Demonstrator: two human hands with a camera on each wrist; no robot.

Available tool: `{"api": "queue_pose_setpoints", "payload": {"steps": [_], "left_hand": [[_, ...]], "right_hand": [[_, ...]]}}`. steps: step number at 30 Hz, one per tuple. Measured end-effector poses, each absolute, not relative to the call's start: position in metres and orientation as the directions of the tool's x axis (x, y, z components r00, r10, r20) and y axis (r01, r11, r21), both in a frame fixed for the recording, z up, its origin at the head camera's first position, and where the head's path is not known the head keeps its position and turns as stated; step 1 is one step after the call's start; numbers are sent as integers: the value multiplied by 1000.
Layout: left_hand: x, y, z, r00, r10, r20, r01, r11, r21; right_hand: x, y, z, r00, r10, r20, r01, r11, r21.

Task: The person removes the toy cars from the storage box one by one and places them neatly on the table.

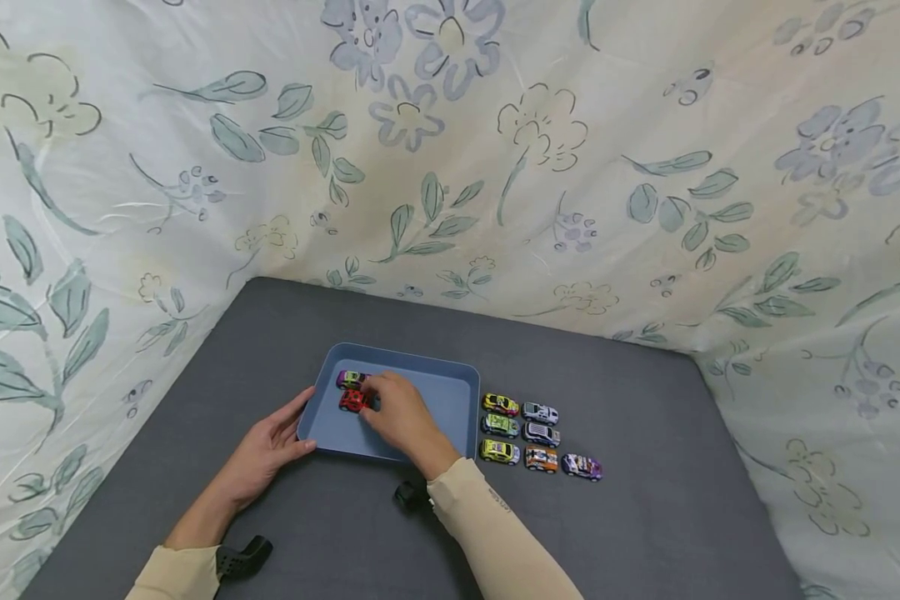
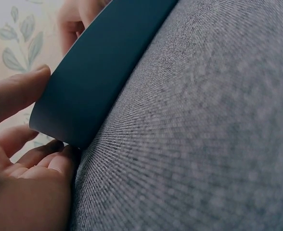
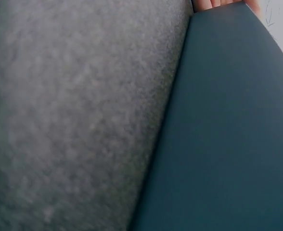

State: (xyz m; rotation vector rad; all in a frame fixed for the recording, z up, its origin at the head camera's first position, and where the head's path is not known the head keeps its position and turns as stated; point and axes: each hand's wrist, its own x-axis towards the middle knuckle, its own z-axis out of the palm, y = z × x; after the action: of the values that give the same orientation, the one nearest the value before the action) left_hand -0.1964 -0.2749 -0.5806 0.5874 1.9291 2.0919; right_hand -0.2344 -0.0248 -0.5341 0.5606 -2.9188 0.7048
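Observation:
In the head view, my right hand (image 1: 401, 410) reaches into the blue tray (image 1: 442, 408) and pinches a red toy car (image 1: 353, 401) near the tray's left end. Just behind it sits a purple and green toy car (image 1: 351, 379), partly covered by my fingers. My left hand (image 1: 264, 454) holds the tray's left end, thumb by the front corner and fingers along the short side. The left wrist view shows the thumb of that left hand (image 2: 23, 187) against the tray wall (image 2: 96, 72), with the other fingers low at its end.
Right of the tray, several toy cars (image 1: 500, 426) stand in short columns on the grey cloth (image 1: 645, 517), with a purple and white one (image 1: 582, 467) furthest right. A small black object (image 1: 408, 497) shows beside the right sleeve. Floral curtains (image 1: 435, 217) hang behind the table.

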Motion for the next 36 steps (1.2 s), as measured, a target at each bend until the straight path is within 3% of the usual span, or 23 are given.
{"api": "queue_pose_setpoints", "payload": {"steps": [21,36], "left_hand": [[-193,-280,-578,-897,427,117,95,-72,993],[-191,-281,-582,-880,443,170,133,-113,985]], "right_hand": [[-217,-7,-520,-937,-311,158,-349,820,-454],[-191,36,-495,-932,-309,192,-364,803,-472]]}}
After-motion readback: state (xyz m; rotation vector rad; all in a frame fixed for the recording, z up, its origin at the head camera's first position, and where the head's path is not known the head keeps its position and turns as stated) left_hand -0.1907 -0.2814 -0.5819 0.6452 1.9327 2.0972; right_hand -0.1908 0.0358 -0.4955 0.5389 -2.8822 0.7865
